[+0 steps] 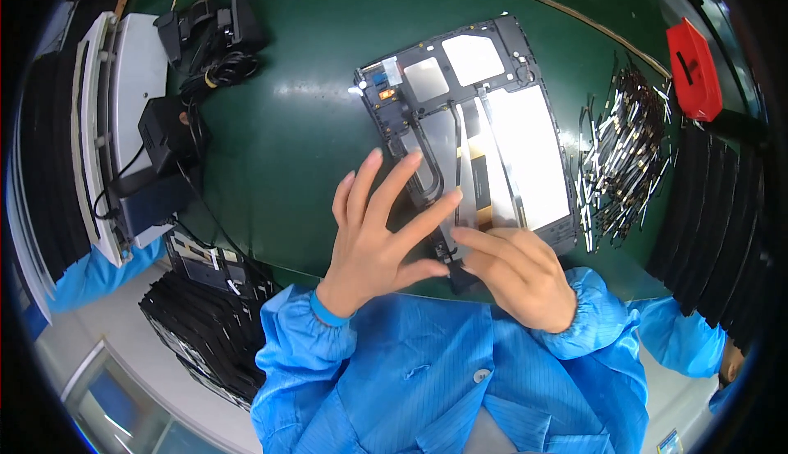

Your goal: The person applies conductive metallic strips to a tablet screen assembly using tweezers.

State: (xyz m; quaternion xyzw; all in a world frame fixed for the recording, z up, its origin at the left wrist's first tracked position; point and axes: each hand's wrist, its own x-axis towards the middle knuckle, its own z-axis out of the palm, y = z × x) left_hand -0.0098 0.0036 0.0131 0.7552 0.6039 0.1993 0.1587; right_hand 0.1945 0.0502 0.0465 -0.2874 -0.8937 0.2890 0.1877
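Observation:
A black tablet-like device housing [526, 68] lies tilted on the green table, its inside up, with bright silver plates and a thin black cable [457, 146] running down its middle. My left hand [369, 236] is spread open over the housing's left edge, its index fingertip beside the cable. Close to that fingertip, my right hand [521, 273] is curled over the near end of the housing, thumb and forefinger pinched together at the cable's lower end. Whatever lies between those fingertips is too small to make out.
A heap of thin black-and-white cables [628, 154] lies right of the housing. Beyond it are a red box [694, 68] and a row of black panels [698, 216]. At left stand black devices with coiled cords [217, 52]; more housings [201, 323] are stacked below.

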